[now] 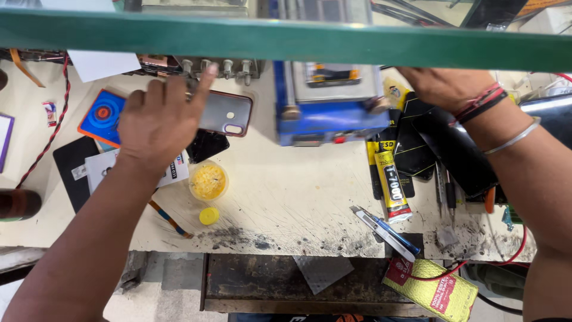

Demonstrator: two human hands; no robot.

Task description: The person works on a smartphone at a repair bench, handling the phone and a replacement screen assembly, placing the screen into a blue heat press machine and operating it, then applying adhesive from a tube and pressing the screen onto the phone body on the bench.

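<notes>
The left hand (158, 122) rests open-fingered on a grey, red-rimmed smartphone (225, 113); the right hand (444, 86), apparently empty, reaches beside the blue metal machine (328, 116) on the scuffed table (286, 203).

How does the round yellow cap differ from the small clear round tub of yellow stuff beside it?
The round yellow cap is smaller and flat; the small clear round tub is wider and taller. The cap is opaque solid yellow; the tub is see-through, holding grainy yellow stuff. The cap lies nearer the bench edge; the tub nearer the left hand. Both are round and rest untouched.
</notes>
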